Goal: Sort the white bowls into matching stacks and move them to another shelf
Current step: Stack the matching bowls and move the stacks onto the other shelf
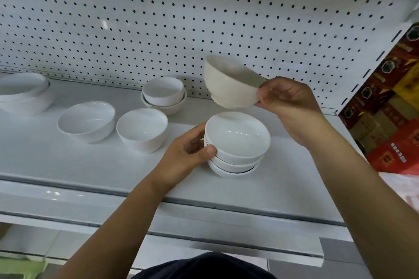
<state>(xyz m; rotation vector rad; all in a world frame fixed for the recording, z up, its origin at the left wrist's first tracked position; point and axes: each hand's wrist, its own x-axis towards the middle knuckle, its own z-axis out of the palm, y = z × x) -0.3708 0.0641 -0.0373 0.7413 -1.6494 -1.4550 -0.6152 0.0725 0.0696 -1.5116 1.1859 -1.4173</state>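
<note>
One camera is sitting on the person's head. It is looking forward and down at the flat white metal shelf (68, 165) from very close. Its wide view is also taking in the white back wall full of black holes (158, 18).

raised bowl (231, 84): creamy off-white, plain
stack of bowls (237, 142): bright white, thin dark lines between the rims
middle bowl (141, 129): plain white
shelf (68, 161): pale grey-white, unpatterned
pegboard (158, 18): white, even grid of black holes
boxes (390, 102): red, gold and brown panels, dark hexagon emblems
garment (204, 267): dark navy
</note>
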